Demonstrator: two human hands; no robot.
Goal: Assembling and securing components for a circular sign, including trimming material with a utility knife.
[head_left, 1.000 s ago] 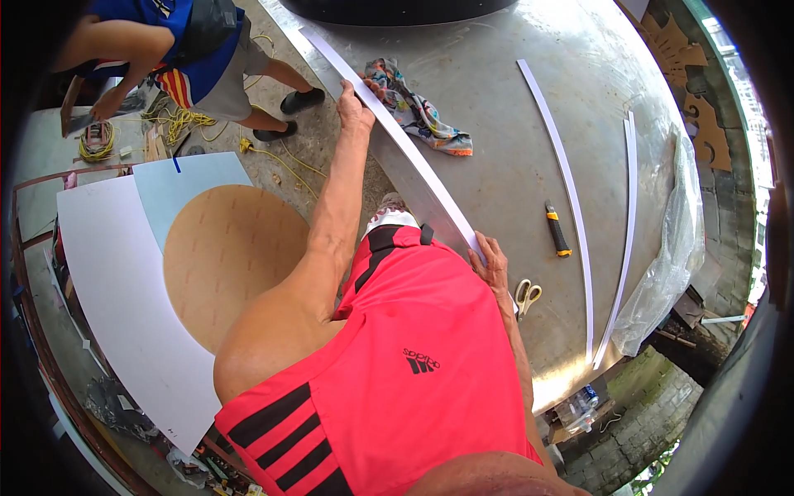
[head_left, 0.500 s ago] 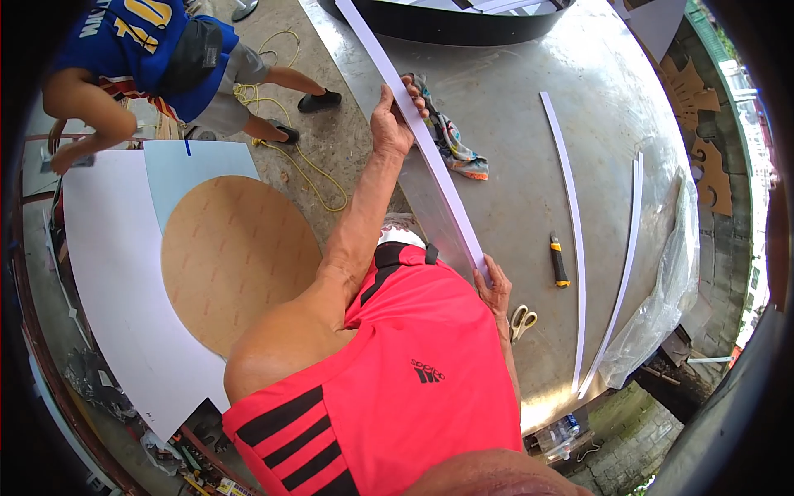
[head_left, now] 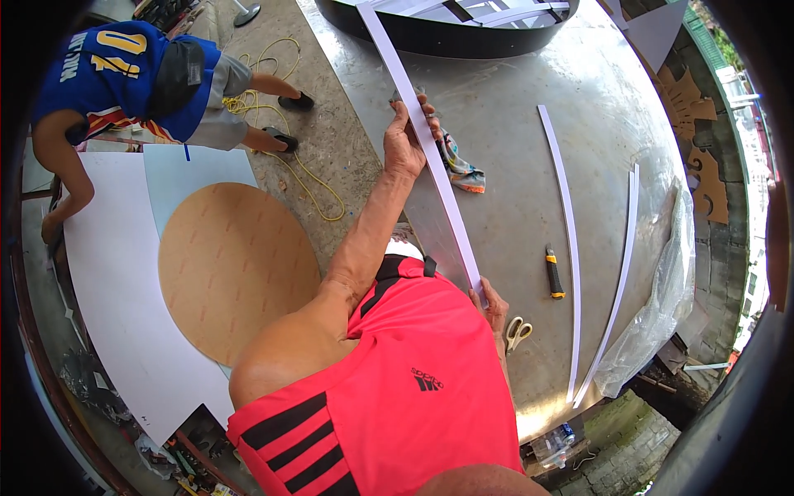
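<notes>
A long, narrow white strip (head_left: 430,157) runs from the far black frame down toward my chest, held on edge over the metal table (head_left: 513,149). My left hand (head_left: 407,139) grips the strip about halfway along, arm stretched forward. My right hand (head_left: 495,304) holds the strip's near end just above my red shirt.
On the table lie two more thin white strips (head_left: 569,248), a yellow-and-black utility knife (head_left: 552,271), scissors (head_left: 518,332), a crumpled rag (head_left: 460,169) and clear plastic sheeting (head_left: 662,314). A person in a blue shirt (head_left: 141,74) bends over a white sheet with a brown disc (head_left: 236,269) on the floor.
My left hand has slid farther along the strip, away from me, and the strip now points more steeply toward the black frame. The person in blue has shifted within the view.
</notes>
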